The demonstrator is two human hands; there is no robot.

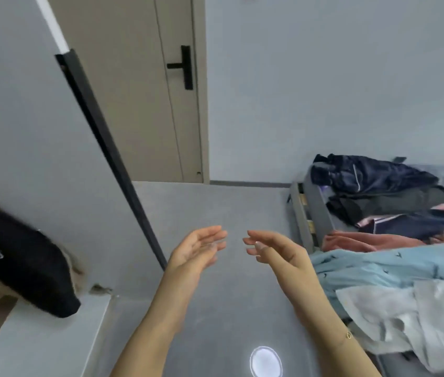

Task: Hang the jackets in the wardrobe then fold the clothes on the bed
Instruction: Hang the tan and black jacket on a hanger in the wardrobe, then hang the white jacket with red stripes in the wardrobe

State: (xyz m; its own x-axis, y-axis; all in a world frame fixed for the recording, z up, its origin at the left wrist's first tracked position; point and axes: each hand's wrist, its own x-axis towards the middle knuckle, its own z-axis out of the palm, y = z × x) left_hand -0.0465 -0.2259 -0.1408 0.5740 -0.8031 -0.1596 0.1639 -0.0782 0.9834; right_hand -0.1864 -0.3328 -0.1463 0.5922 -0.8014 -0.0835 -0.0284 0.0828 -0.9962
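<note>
Well, black jacket [22, 262] blurred, cut off far left of fingers. Left hand [196, 251] & right hand [272, 253] relaxed, holding nothing, over grey floor [215, 202]; rumpled mixed-colour clothes pile [395, 240] right, on grey-framed bed [310, 210].

Even, cool diffuse light, shadows faint. Bright round glare spot on floor [265, 361]. Slight motion blur overall, worst on black jacket [22, 265] at left edge. Wide-angle bends wardrobe door edge [112, 159].

Home bedroom, bed [313, 213] piled with clothes [395, 262], beige door [144, 104], grey floor [215, 202]
</note>
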